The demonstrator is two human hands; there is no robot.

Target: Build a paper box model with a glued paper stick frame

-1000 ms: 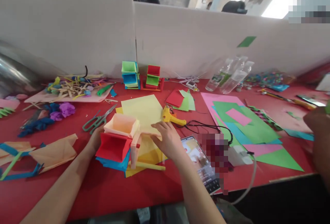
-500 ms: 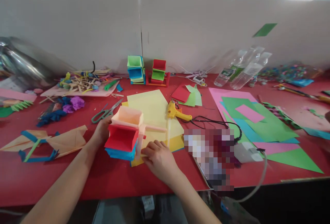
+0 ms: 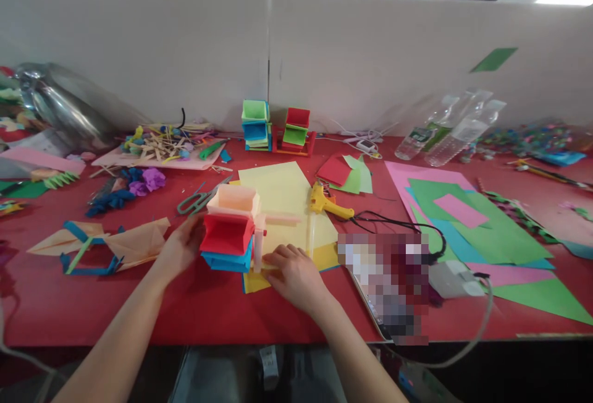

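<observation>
A folded-paper model stands upright in front of me, with a peach box (image 3: 233, 198), a red box (image 3: 226, 233) and blue paper folds (image 3: 227, 261) stacked along one side. At its right is a pale pink paper frame (image 3: 258, 248) with a long strip reaching right. My left hand (image 3: 183, 245) grips the stack from the left, its fingertips partly hidden behind the red box. Curled low at the frame's right side, my right hand (image 3: 296, 273) holds the lower part of that frame. Yellow paper sheets (image 3: 278, 183) lie under the model and beyond it.
Scissors (image 3: 199, 202) lie behind my left hand. A yellow glue gun (image 3: 331, 202) rests on the sheets, its cord trailing right to a phone (image 3: 370, 292) and white adapter (image 3: 456, 279). Two similar paper models (image 3: 256, 125) stand by the partition. Plastic bottles (image 3: 458, 128) are back right.
The view has shifted, so everything appears slightly further right. Both hands keep their places on the paper model, which looks little changed.
</observation>
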